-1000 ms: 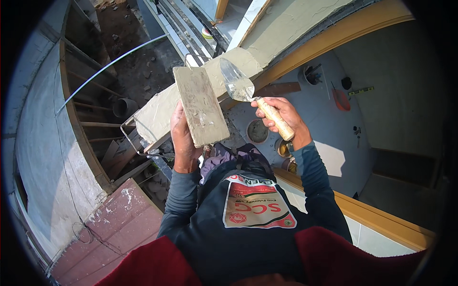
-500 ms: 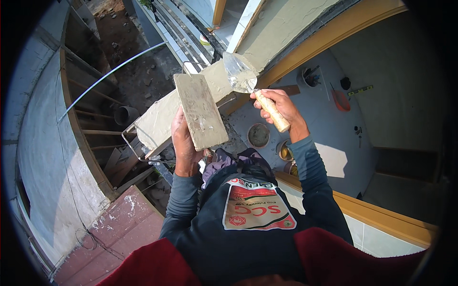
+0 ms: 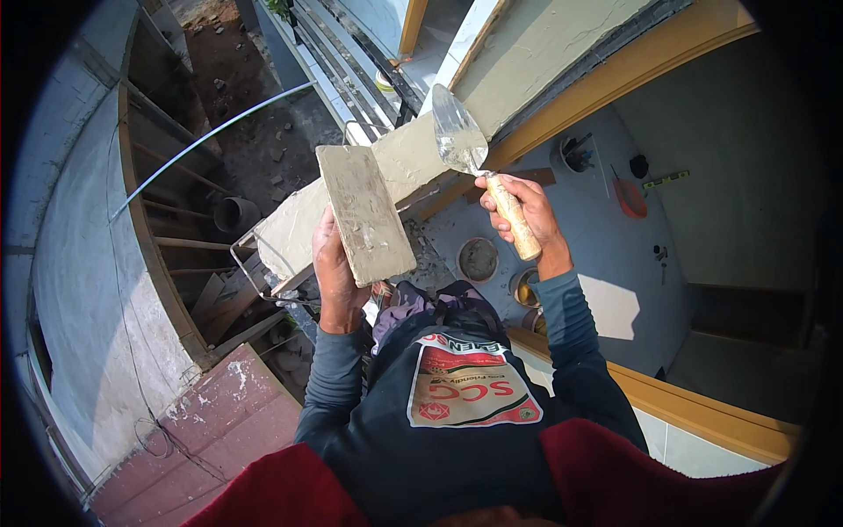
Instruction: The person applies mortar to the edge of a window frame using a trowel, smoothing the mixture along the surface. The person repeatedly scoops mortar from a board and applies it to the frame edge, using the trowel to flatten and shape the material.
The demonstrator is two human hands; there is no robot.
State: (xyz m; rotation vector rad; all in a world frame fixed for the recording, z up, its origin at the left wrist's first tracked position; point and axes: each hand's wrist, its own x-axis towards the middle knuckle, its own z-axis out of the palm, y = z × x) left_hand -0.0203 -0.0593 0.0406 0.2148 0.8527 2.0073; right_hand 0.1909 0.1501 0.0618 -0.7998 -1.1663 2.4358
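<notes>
My left hand (image 3: 332, 272) grips a flat rectangular plaster board (image 3: 364, 213), grey with dried mortar, held in front of me. My right hand (image 3: 520, 209) is closed on the wooden handle of a pointed metal trowel (image 3: 458, 139). The trowel's blade points up and lies against the plastered ledge (image 3: 413, 158) of the wall. The board overlaps the lower part of that ledge.
A wooden frame (image 3: 615, 75) runs diagonally above. Far below lie a floor with mortar buckets (image 3: 479, 259), a red tool (image 3: 630, 198) and a level. To the left are a drop with wooden scaffolding poles (image 3: 176, 241), a curved pipe and a reddish roof slab (image 3: 211, 422).
The trowel has lifted from beside the board, its blade now pointing up against the ledge. The board has shifted slightly left and down.
</notes>
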